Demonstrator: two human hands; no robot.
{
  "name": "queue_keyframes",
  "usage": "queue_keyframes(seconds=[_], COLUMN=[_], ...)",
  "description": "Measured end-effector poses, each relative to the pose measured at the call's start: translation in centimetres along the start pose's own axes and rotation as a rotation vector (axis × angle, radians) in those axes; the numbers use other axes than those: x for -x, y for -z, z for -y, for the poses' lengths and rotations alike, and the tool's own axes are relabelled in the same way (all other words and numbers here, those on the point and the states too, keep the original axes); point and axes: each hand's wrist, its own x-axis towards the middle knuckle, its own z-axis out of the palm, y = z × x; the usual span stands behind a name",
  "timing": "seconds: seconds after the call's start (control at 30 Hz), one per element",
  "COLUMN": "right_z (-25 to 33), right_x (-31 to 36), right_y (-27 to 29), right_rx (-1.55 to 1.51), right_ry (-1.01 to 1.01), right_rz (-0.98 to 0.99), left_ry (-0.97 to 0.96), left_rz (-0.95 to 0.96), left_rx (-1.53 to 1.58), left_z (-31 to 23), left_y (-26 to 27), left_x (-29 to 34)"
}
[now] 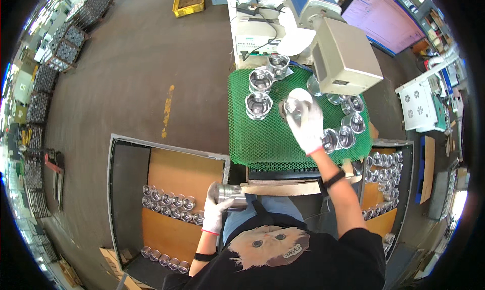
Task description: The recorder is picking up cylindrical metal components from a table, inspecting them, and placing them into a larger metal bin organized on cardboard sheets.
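Note:
White gloves cover both of my hands. My left hand (pixel 213 213), low beside my lap, is closed around a shiny metal piston (pixel 231 197) lying on its side above the box edge. Over the green mesh mat (pixel 242 146), my right hand (pixel 307 126) grips another piston (pixel 293 108), partly hidden by the fingers. Left of that hand, a piston (pixel 258 106) stands on the mat with more behind it. Several pistons, including one (pixel 346 137) near my right wrist, stand along the mat's right side. A beige machine head (pixel 348 57) overhangs the mat's far right part.
At lower left, a grey-walled box (pixel 112 189) holds rows of pistons on brown board. Another box (pixel 410 173) with pistons stands at right. A white control unit (pixel 255 43) with cables sits behind the mat. A yellow crate (pixel 190 10) lies on the floor; a screen (pixel 381 17) glows at far right.

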Motion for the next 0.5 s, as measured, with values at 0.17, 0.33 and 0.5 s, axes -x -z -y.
queue_keyframes(seconds=[0.17,0.33,0.5], right_z=[5.6,8.8,8.7], right_x=[12.3,13.9,12.9], right_y=[6.2,9.0,11.1], right_rx=[-0.987,-2.163,-2.137], right_ry=[-0.839,-1.486,-1.58], right_rz=[0.724,0.779,0.762], left_ry=[-0.33,-0.565,-0.429], left_rz=[0.208,0.385,0.531], left_rx=[-0.536,-1.179,-0.436], left_z=[-3.0,-10.9,-7.4], left_y=[-4.5,-11.8,-11.6], left_x=[-1.1,3.4,2.4])
